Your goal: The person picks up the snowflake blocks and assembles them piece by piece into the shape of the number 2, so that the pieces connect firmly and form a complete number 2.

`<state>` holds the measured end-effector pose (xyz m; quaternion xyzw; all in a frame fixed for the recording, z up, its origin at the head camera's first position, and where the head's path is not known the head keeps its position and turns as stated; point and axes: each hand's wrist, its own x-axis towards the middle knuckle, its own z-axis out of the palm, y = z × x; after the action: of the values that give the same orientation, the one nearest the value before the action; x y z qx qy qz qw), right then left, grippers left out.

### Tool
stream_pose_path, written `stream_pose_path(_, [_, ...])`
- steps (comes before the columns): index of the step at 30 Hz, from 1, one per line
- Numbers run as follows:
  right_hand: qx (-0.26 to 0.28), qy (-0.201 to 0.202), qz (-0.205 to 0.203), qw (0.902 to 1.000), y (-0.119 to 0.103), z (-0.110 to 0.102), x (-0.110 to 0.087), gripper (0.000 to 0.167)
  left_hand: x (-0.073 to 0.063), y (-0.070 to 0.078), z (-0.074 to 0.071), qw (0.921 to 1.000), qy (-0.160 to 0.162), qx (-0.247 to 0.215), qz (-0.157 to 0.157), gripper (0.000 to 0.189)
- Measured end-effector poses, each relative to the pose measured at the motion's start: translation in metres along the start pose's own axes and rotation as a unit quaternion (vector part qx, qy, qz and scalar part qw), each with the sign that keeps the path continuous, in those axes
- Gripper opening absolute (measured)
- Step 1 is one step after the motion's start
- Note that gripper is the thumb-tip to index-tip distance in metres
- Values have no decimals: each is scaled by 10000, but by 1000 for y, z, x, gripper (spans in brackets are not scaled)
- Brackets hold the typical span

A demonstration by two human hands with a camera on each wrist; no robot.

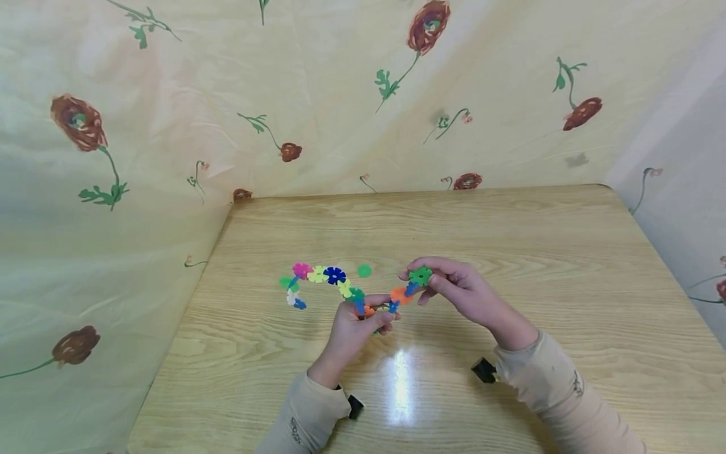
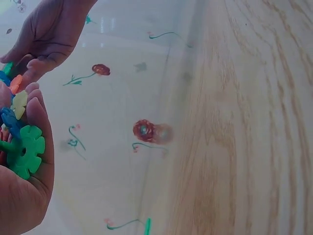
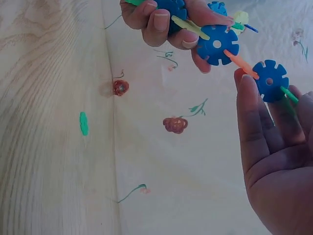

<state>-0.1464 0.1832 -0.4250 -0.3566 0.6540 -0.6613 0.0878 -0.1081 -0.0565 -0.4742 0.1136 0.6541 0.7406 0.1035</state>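
Note:
A chain of interlocking plastic flower-shaped discs (image 1: 334,275), in many colours, runs through both hands. My left hand (image 1: 351,328) grips its middle, thumb over the links; in the left wrist view a green disc (image 2: 26,152) lies against the palm. From there the chain curves out leftward past a pink disc (image 1: 302,271) to a blue one (image 1: 299,304). My right hand (image 1: 462,290) pinches the green disc (image 1: 421,276) at the right end between thumb and fingers. Next to it come a blue disc (image 3: 271,81) and an orange disc (image 3: 241,64), slotted edge into edge.
One loose green disc (image 1: 364,270) lies on the wooden table (image 1: 510,239) beyond the hands. Flower-patterned cloth (image 1: 340,94) hangs behind the table and at its sides. Black wrist devices (image 1: 484,370) show beneath both sleeves.

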Motion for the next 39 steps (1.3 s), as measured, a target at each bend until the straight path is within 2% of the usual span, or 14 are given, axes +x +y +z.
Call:
stream_pose_path(6, [7, 87, -9, 10000, 3, 1, 2, 26, 0, 0, 0, 10000, 51, -21, -79, 30])
stream_pose_path(14, [-228, 249, -220, 9992, 7, 4, 5, 38, -2, 0, -5, 9992, 221, 330, 17, 28])
stream_pose_path(17, [-293, 459, -88, 9985, 7, 4, 7, 39, -3, 0, -8, 9990, 255, 354, -11, 28])
stream_pose_path(21, [-444, 765, 475, 9949, 9, 2, 12, 43, -4, 0, -11, 9990, 270, 326, -142, 30])
stream_pose_path(23, [-684, 880, 963, 9891, 12, 1, 18, 45, -5, 1, -13, 9990, 282, 305, -159, 30])
stream_pose_path(26, [-1141, 1017, 1717, 9732, 24, 1, 30, 44, -6, 2, -15, 9992, 258, 309, -80, 29])
stream_pose_path(29, [-1479, 962, 2200, 9594, 43, 2, 45, 39, -8, 2, -16, 9995, 180, 229, 84, 31])
stream_pose_path(33, [-1991, 564, 2377, 9490, 68, 6, 62, 30, -11, 2, -17, 9997, 95, 148, 176, 36])
stream_pose_path(36, [-2601, 247, 2370, 9357, 82, 11, 72, 27, -14, 2, -17, 9997, 124, 203, 61, 34])
stream_pose_path(39, [-3113, 43, 2272, 9227, 95, 15, 81, 26, -16, 2, -16, 9997, 82, 186, 137, 36])
